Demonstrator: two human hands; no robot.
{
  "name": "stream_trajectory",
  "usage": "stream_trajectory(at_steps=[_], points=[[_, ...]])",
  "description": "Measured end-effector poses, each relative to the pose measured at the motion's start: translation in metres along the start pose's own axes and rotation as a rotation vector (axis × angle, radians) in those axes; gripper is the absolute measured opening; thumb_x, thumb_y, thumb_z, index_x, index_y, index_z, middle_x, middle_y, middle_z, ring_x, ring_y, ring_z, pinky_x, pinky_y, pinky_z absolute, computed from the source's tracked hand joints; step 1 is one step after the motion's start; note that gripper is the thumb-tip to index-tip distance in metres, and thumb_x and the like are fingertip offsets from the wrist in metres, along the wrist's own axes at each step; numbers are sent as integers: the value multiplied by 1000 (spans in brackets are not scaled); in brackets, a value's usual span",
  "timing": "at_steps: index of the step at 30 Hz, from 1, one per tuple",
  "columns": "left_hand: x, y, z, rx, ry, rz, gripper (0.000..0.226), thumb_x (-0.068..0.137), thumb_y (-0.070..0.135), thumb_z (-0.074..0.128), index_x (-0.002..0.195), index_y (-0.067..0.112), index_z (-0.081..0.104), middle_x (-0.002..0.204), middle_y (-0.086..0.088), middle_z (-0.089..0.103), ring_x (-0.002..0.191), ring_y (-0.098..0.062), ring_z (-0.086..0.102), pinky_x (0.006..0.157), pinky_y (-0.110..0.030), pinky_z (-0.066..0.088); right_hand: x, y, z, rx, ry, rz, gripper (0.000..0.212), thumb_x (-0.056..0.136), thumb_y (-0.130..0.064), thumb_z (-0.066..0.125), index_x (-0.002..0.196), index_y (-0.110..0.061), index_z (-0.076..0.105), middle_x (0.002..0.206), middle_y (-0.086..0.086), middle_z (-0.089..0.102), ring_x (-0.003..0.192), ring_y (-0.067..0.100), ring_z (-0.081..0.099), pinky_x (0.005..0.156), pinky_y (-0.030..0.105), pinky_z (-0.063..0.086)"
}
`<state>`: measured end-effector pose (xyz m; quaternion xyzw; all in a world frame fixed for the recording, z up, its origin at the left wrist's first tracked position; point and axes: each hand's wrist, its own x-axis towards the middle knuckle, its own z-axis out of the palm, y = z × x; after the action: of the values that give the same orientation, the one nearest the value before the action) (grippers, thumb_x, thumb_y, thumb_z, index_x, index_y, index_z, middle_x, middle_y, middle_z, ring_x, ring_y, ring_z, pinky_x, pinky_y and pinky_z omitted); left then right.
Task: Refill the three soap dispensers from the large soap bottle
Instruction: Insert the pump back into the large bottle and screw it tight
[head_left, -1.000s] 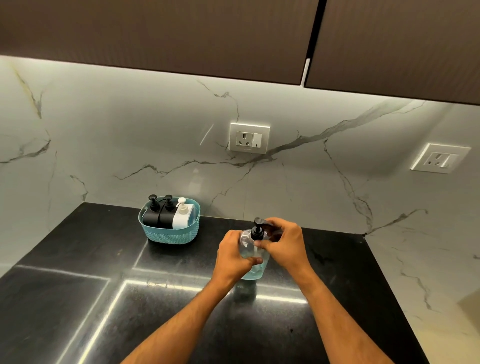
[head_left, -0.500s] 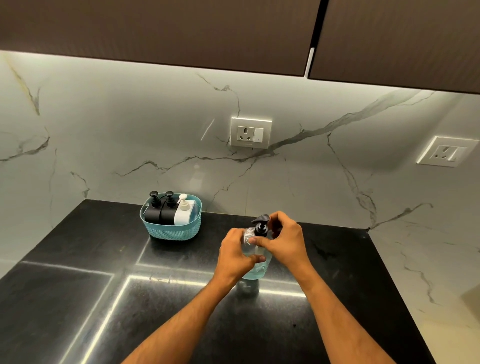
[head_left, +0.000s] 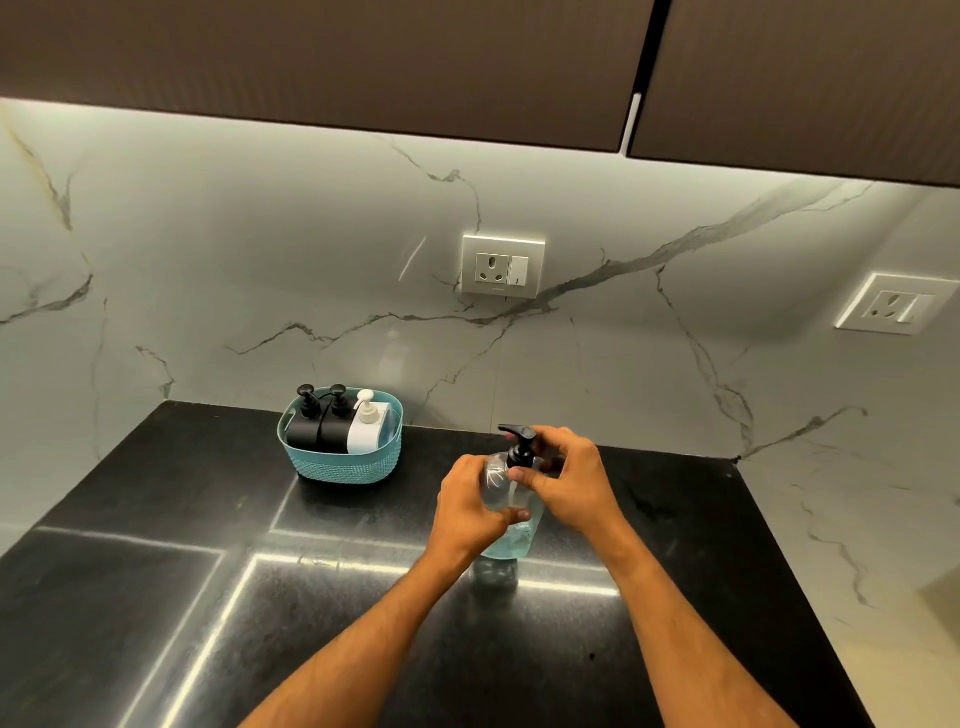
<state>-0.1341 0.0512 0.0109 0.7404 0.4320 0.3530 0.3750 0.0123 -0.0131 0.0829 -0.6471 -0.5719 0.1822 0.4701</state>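
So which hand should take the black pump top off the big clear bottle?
Probably the right hand: its fingers already pinch the black pump collar. The left hand grips the clear bottle body, steadying it on the counter.

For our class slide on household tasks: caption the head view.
Left hand holds clear soap bottle; right hand grips its black pump.

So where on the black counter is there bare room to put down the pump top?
The black stone counter is bare left of the clear soap bottle, in front of the teal woven basket, and to the right between the right hand and the marble side wall. It is crowded around the bottle, where the left hand also grips.
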Motion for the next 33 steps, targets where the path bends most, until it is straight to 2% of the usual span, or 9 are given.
stream_trajectory(at_steps=[2,4,9,11,15,17,23,29,33], points=[[1,0,0,-3,-4,-7,69,62,34,100,119,25,64,111,11,62,103,-10,65,92,-32,60,0,-1,1,13,27,1,37,76,-11,89,111,-17,78,102,-1,74,95,14,71,85,26,61],[1,0,1,-4,-3,-5,69,62,31,100,121,25,64,112,10,63,104,-11,65,93,-34,60,-1,-3,4,57,93,10,33,73,-7,91,103,-14,81,95,-2,78,89,14,74,79,28,63],[1,1,3,-17,4,-4,66,63,26,99,119,24,64,110,9,63,102,-13,65,93,-38,60,-5,-7,17,38,242,-4,30,70,-4,91,97,-13,82,86,-10,77,81,3,73,69,16,58],[1,0,4,-23,8,-1,66,62,28,99,118,26,64,109,10,63,101,-12,65,91,-36,60,-5,-5,18,34,224,-13,32,72,-6,91,101,-13,82,90,-8,77,84,6,73,73,17,59],[2,0,2,-49,-6,0,66,63,32,99,119,28,63,111,12,66,102,-8,66,92,-33,60,-1,1,12,-35,86,-14,39,78,-14,88,116,-16,78,98,2,71,88,13,67,79,20,55],[3,2,2,-74,-34,-5,64,65,28,98,119,29,63,110,13,69,102,-7,68,93,-33,61,0,3,9,-29,81,-5,38,78,-14,88,114,-18,79,96,3,71,86,13,67,78,22,56],[2,9,9,-133,-14,-26,66,66,19,99,122,28,65,108,13,73,100,-8,72,89,-32,63,-3,8,16,-18,248,-8,33,70,-9,91,101,-15,82,88,0,75,82,13,71,73,27,61],[0,15,21,-137,54,-32,62,70,11,95,121,30,64,107,13,73,97,-7,72,86,-28,63,-1,9,24,-64,372,-13,30,70,-7,91,97,-14,82,83,0,72,76,13,68,65,29,60],[3,18,28,-133,82,-36,60,73,10,93,123,27,64,109,10,72,97,-9,71,86,-28,63,1,12,26,-45,430,-12,30,70,-6,92,96,-12,81,85,1,74,76,14,70,67,28,62]])
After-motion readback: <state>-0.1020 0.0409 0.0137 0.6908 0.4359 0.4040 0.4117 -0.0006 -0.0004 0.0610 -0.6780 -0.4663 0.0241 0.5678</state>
